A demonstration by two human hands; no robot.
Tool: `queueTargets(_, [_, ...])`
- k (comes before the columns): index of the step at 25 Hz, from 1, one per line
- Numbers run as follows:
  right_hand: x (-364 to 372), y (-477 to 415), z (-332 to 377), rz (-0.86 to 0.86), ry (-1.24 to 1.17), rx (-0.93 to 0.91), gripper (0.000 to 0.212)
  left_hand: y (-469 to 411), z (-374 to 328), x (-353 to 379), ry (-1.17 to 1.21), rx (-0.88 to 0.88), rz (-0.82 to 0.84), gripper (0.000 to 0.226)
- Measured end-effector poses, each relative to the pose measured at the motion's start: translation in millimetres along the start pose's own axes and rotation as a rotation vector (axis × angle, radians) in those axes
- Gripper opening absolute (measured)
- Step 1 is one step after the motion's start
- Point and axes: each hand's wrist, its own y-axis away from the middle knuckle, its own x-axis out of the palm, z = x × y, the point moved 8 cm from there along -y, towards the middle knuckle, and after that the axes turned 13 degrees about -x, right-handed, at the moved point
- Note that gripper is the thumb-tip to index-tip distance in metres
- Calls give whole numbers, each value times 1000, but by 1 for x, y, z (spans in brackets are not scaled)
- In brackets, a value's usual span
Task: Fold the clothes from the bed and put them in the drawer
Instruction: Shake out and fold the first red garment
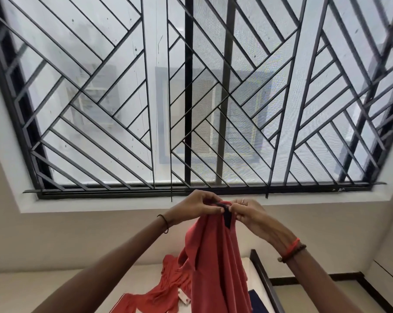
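Note:
A red garment (216,263) with a dark trim at its top hangs down in front of me, held up at arm's length. My left hand (196,205) and my right hand (249,213) pinch its top edge side by side, fingers curled on the fabric. Another red garment (166,288) lies crumpled on the white bed (62,290) below. A dark blue cloth (257,301) shows at the bed's right side. No drawer is in view.
A large window with a black diagonal metal grille (191,98) fills the wall ahead. The bed's dark frame edge (264,281) runs along the right, with pale floor (315,299) and a dark skirting beyond it.

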Motion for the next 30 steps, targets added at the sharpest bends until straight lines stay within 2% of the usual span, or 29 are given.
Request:
queueTargets(4, [-6, 4, 3, 30, 144, -16, 23, 0, 1, 4, -29, -4, -20, 18])
queueTargets(7, [-14, 4, 11, -39, 231, -83, 9, 1, 0, 8, -52, -4, -28, 19])
queueTargets(14, [-20, 9, 20, -160, 153, -119, 12, 6, -3, 7, -10, -13, 8, 21])
queueTargets(20, [-19, 11, 28, -155, 232, -154, 14, 9, -4, 5, -29, -13, -11, 20])
queueTargets(25, [-16, 12, 34, -34, 342, -124, 12, 11, -6, 12, -73, 2, 8, 16])
queueTargets(30, [-22, 16, 50, -180, 479, -225, 15, 9, -13, 12, -52, 13, -16, 17])
